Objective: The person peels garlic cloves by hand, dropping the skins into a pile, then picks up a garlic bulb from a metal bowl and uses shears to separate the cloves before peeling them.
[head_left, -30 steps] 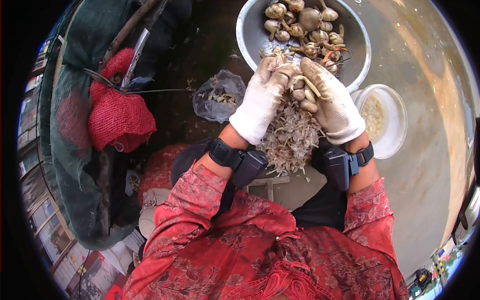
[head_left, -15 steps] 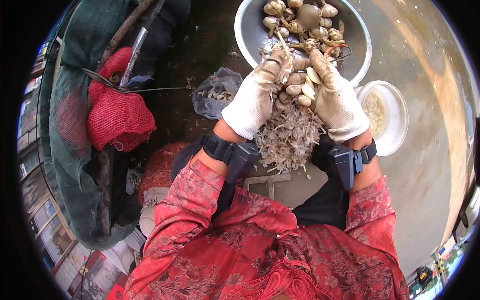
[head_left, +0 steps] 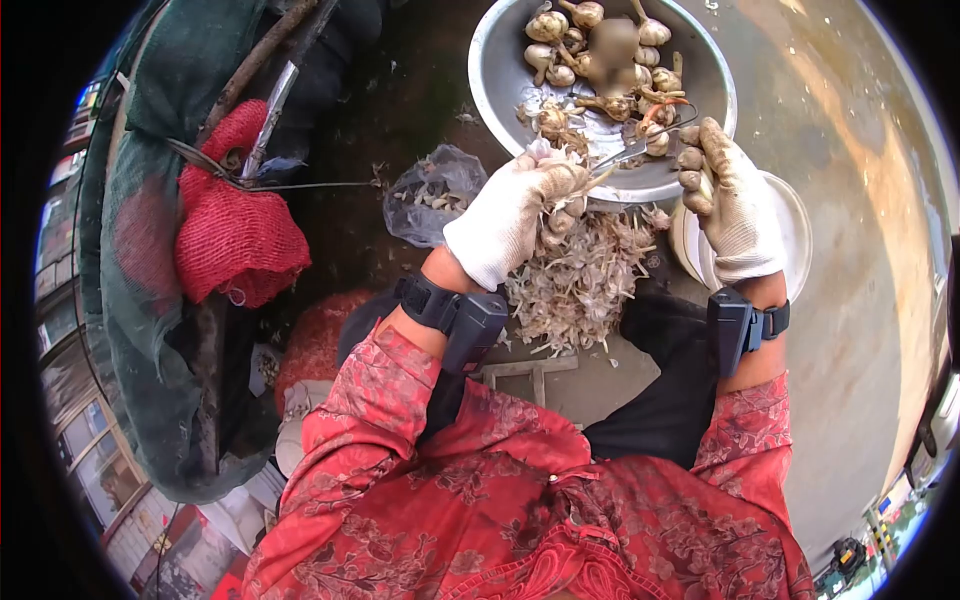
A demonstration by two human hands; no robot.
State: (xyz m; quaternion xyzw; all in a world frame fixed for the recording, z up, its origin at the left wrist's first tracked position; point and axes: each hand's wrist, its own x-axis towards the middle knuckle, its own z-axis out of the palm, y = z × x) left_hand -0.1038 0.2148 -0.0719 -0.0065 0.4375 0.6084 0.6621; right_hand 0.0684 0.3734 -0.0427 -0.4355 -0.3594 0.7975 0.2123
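My left hand [head_left: 510, 212], in a white glove, is closed around a partly split garlic bulb [head_left: 556, 215] above a heap of garlic skins [head_left: 580, 285]. A thin metal tool [head_left: 640, 148] reaches from its fingers toward the metal basin [head_left: 500, 75], which holds several whole garlic bulbs [head_left: 548, 55]. My right hand [head_left: 730, 200], also gloved, is off to the right, over the white bowl [head_left: 795, 225]. Its fingers are curled around pale garlic cloves, which are mostly hidden. The bowl's inside is largely covered by that hand.
A clear plastic bag [head_left: 435, 195] with garlic bits lies left of my left hand. A red mesh sack [head_left: 235, 235] and green netting [head_left: 150, 200] sit at the far left. A small wooden stool frame [head_left: 530, 370] shows between my knees. The ground to the right is wet concrete [head_left: 860, 330].
My hands were together at the basin's rim, pulling a bulb apart. My right hand has now swung right, over the white bowl, with cloves in it. My left hand stayed above the skins.
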